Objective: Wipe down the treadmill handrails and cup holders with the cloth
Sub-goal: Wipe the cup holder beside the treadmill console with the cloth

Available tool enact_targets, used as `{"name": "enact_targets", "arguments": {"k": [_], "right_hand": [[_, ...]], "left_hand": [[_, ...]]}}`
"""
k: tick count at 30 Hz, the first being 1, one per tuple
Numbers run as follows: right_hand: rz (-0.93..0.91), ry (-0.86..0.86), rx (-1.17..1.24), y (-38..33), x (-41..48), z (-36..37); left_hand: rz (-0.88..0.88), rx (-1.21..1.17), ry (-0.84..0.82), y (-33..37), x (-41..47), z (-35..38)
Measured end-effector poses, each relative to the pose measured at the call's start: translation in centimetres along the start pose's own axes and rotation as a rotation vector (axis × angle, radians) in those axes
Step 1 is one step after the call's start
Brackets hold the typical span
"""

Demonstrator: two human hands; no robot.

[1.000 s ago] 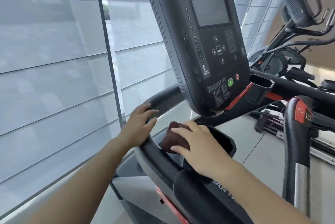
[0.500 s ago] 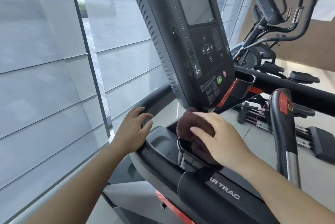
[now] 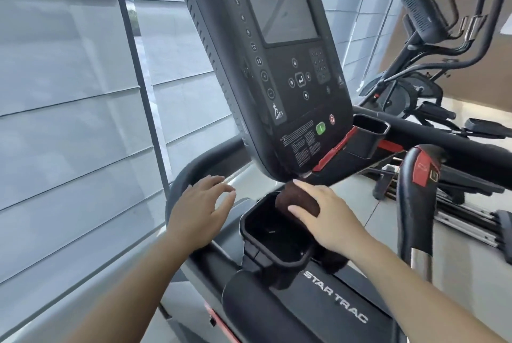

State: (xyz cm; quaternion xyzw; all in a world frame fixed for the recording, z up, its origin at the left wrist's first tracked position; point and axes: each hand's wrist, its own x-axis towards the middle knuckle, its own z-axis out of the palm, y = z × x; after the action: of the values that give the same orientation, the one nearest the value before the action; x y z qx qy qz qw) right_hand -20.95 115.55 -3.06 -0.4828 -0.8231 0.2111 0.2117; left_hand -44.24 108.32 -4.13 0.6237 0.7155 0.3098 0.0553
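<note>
A dark brown cloth (image 3: 297, 199) is bunched under my right hand (image 3: 328, 218), which presses it against the far right rim of the left black cup holder (image 3: 266, 231), just below the console. My left hand (image 3: 198, 215) hovers with fingers spread over the curved black left handrail (image 3: 194, 169), its palm near the bar; whether it touches is unclear. A second cup holder (image 3: 370, 132) sits to the right of the console. The right handrail (image 3: 448, 145) runs off to the right.
The big treadmill console (image 3: 266, 59) hangs close above both hands. An upright black grip with a red pad (image 3: 418, 190) stands at the right. An elliptical machine (image 3: 424, 37) is behind it. Windows with blinds (image 3: 69, 93) fill the left.
My right hand moved the cloth from the handrail side across to the cup holder's far rim. My left hand loosened from gripping the left handrail and now has its fingers spread.
</note>
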Motion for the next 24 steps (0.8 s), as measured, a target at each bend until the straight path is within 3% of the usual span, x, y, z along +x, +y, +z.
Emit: {"name": "enact_targets", "arguments": {"k": [10,18,24], "right_hand": [[-0.150,-0.030,-0.011,1.9,-0.9,0.3],[-0.025,0.017,0.189,1.9,-1.1,0.0],[0.177,0.111,0.502,1.3,-3.7,1.1]], "left_hand": [[-0.069,0.061,-0.055,-0.2,0.2,0.5],[-0.087,-0.012,-0.009,-0.1,0.1,0.0],[-0.089,0.004,0.003,0.3,0.0,0.2]]}}
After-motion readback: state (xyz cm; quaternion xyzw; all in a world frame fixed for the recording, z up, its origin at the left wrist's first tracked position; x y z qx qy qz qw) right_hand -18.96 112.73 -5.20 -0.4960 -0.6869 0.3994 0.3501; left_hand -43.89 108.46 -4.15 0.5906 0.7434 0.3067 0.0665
